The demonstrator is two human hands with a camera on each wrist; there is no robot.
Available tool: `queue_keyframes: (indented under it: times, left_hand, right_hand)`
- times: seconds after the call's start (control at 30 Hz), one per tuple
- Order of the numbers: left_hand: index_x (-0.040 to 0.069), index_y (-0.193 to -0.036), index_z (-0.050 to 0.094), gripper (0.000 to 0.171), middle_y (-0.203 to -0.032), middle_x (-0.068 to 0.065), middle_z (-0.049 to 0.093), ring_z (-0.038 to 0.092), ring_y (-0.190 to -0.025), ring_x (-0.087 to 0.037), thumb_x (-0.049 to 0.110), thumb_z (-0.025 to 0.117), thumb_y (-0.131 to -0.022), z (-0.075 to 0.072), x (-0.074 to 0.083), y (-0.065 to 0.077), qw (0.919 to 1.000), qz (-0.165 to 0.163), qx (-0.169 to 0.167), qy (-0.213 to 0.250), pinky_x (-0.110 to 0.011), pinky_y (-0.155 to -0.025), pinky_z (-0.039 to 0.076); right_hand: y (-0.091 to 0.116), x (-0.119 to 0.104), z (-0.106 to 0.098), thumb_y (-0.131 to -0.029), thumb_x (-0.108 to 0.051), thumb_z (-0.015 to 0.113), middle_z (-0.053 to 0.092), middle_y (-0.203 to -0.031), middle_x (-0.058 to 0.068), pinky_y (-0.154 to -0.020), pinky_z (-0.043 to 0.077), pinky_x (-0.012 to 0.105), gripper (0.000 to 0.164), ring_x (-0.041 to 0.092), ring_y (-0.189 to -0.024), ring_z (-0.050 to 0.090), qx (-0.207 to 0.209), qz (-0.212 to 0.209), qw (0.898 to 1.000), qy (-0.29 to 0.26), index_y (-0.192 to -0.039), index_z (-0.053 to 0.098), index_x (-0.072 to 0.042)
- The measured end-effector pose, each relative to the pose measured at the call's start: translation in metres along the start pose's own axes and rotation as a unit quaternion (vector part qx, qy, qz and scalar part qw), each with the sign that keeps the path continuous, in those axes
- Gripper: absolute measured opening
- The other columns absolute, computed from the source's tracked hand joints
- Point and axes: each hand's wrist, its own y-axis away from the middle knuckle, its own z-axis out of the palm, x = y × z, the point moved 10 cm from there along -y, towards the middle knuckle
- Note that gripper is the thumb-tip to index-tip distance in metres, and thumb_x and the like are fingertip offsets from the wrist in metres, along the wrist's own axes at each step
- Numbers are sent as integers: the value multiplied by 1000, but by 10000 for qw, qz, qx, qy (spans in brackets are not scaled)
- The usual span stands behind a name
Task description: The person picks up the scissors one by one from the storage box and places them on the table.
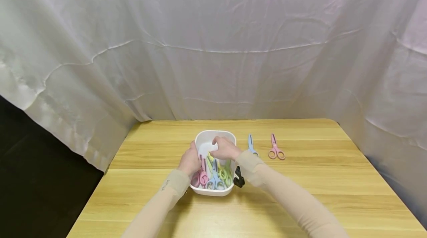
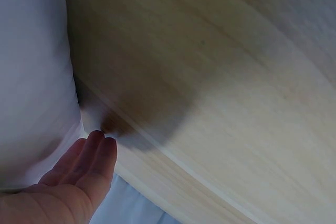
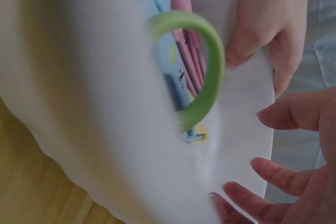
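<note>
A white plastic bin (image 1: 209, 192) stands on the table with pink scissors (image 1: 204, 174), blue scissors (image 1: 215, 179) and green scissors (image 1: 228, 178) in its near part. My left hand (image 1: 190, 160) grips the bin's left wall, thumb over the rim and fingers along the outside. In the left wrist view those fingers (image 2: 89, 169) lie against the white outer wall. Over the far part of the bin, my right hand (image 1: 225, 148) reaches in from the right. The right wrist view shows its fingers (image 3: 278, 177) spread and holding nothing, beside a green scissor handle (image 3: 212, 72).
Right of the bin, another pair of blue scissors (image 1: 251, 143) lies on the wooden table (image 1: 317, 178), partly behind my right wrist. Farther right lies a pair of pink scissors (image 1: 275, 150). A pale curtain (image 1: 213, 75) hangs along the table's far edge.
</note>
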Motion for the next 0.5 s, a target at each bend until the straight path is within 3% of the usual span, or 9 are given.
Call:
queue_keyframes:
  times: [0.17, 0.4, 0.5]
  left_hand:
    - [2, -160, 11, 94, -137, -31, 56, 66, -98, -32, -13, 63, -83, 0, 2, 2, 10000, 78, -24, 38, -39, -85, 60]
    - [5, -160, 12, 93, -126, -28, 60, 62, -78, -25, -15, 60, -83, 1, 0, 1, 9996, 80, -96, 250, -32, -66, 57]
    - [6, -160, 14, 92, -126, -27, 60, 61, -78, -24, -16, 60, -82, 1, 0, 0, 9997, 105, -55, 228, -32, -67, 57]
  right_hand:
    - [0, 5, 5, -85, -22, 73, 67, -117, 21, -93, 57, 42, 50, 26, -97, 65, -159, 208, 9997, 14, -127, 58, 1]
    - [1, 10, 15, -86, -23, 74, 66, -117, 17, -88, 58, 39, 57, 23, -93, 64, -497, 507, 9974, 85, -136, 53, -2]
    - [3, 10, 19, -85, -24, 74, 65, -121, 18, -89, 58, 39, 61, 24, -96, 64, -661, 527, 9960, 276, -138, 52, -2]
